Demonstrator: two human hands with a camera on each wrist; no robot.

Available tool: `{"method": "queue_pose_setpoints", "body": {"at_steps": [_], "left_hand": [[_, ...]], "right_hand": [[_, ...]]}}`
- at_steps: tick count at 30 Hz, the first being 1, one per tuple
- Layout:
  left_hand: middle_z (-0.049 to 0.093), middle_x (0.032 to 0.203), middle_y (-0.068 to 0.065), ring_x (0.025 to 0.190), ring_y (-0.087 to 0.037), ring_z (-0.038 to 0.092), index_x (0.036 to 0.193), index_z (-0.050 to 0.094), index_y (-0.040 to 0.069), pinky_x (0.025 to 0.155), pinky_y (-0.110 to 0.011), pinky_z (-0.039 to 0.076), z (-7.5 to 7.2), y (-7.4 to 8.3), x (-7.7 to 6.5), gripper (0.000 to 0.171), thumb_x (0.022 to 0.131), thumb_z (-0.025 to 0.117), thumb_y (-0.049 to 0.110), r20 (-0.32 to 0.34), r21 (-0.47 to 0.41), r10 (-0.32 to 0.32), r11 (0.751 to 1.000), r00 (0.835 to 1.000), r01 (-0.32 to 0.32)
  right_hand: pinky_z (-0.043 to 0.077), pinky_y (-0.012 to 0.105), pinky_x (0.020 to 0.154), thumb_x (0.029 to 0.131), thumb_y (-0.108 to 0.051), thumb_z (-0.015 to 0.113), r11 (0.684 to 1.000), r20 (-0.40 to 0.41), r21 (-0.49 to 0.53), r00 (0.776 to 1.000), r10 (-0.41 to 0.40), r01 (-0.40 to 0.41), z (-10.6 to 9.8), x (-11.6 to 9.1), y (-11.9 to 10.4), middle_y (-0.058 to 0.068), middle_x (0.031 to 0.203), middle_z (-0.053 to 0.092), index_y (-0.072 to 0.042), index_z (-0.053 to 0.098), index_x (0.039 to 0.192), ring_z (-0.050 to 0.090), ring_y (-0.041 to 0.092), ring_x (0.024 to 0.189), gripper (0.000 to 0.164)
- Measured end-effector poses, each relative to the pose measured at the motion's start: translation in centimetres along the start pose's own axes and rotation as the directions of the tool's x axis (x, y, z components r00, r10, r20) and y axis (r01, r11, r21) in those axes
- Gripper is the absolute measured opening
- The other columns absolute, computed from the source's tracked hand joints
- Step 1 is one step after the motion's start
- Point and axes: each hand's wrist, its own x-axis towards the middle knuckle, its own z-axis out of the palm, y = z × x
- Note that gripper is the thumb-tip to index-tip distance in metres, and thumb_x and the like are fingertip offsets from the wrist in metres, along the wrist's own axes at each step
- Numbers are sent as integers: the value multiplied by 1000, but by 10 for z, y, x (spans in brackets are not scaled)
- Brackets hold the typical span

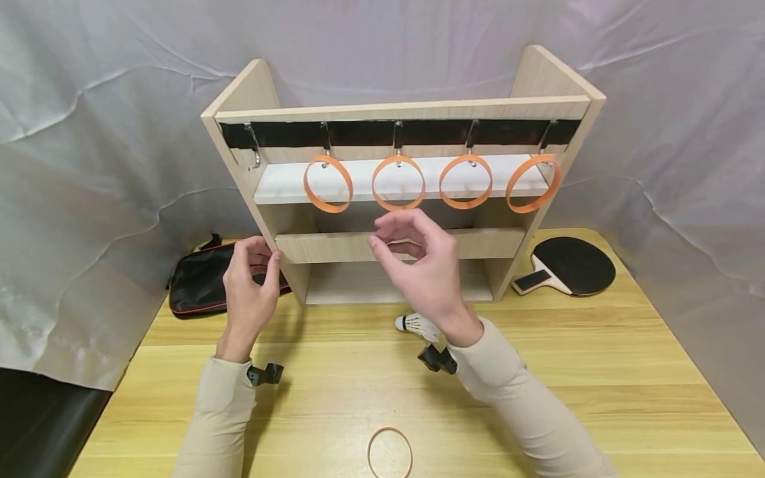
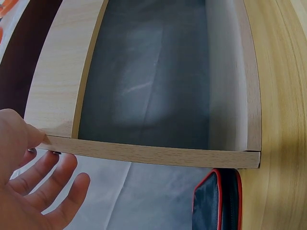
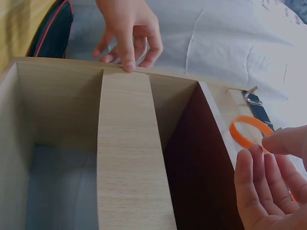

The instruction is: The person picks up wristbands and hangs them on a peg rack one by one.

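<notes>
My left hand (image 1: 251, 282) holds the left side panel of a wooden shelf rack (image 2: 158, 152), its thumb on the front edge and its other fingers outside the panel. In front of the rack, my right hand (image 1: 427, 262) has loosely curved fingers with nothing between them. Just above it hangs an orange ring (image 1: 423, 186); in the right wrist view an orange ring (image 3: 235, 129) is partly behind the thumb, and whether they touch is unclear. More orange rings (image 1: 350, 189) hang from metal hooks along the black strip (image 1: 361, 133). The leftmost hook (image 1: 255, 156) carries no ring.
Another orange ring (image 1: 370, 451) lies on the wooden table (image 1: 335, 392) near the front. A shuttlecock (image 1: 421, 326) rests beneath my right wrist. To the right lies a black table tennis paddle (image 1: 574, 265); a black case with red piping (image 1: 200, 282) is at the left.
</notes>
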Motion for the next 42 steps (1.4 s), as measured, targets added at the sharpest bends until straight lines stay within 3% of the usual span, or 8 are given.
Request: {"method": "queue_pose_setpoints", "body": {"at_steps": [10, 19, 28, 34, 42], "left_hand": [[68, 108, -23, 95, 4, 59, 129, 61, -9, 83, -12, 52, -1, 0, -2, 29, 106, 70, 7, -4, 3, 0, 1000, 1000, 0], [68, 108, -23, 95, 3, 59, 129, 61, -9, 84, -11, 51, -1, 1, -2, 30, 106, 70, 7, -6, 2, 11, 1000, 1000, -11], [68, 108, -23, 95, 2, 59, 129, 61, -9, 84, -9, 50, 0, 1, -1, 30, 106, 70, 7, -6, -1, 5, 1000, 1000, -5], [68, 108, -23, 95, 3, 59, 129, 61, -9, 83, -14, 53, 0, 1, -1, 29, 106, 70, 6, -9, 5, 6, 1000, 1000, -6], [68, 109, -23, 95, 3, 59, 130, 61, -9, 83, -10, 51, 1, 0, 0, 30, 106, 70, 7, -10, 1, 5, 1000, 1000, -5]], "right_hand": [[67, 30, 81, 92, 9, 79, 999, 32, -27, 999, 34, -33, 1, -13, 10, 16, 99, 78, 5, 73, 110, 75, 10, 88, 20], [67, 30, 80, 91, 8, 80, 998, 82, -57, 996, 34, -30, 5, -27, 19, 15, 97, 78, 5, 74, 108, 77, 22, 86, 18], [67, 29, 81, 92, 7, 80, 995, 83, -62, 994, 77, -72, 4, -37, 24, 19, 100, 78, 5, 74, 109, 76, 19, 88, 18], [68, 31, 80, 92, 6, 80, 993, 100, -75, 990, 103, -96, 3, -45, 30, 16, 99, 77, 2, 74, 108, 76, 18, 87, 18], [68, 32, 79, 91, 9, 80, 992, 142, -63, 983, 114, -106, 8, -57, 37, 15, 96, 76, 3, 74, 107, 76, 21, 86, 18]]}}
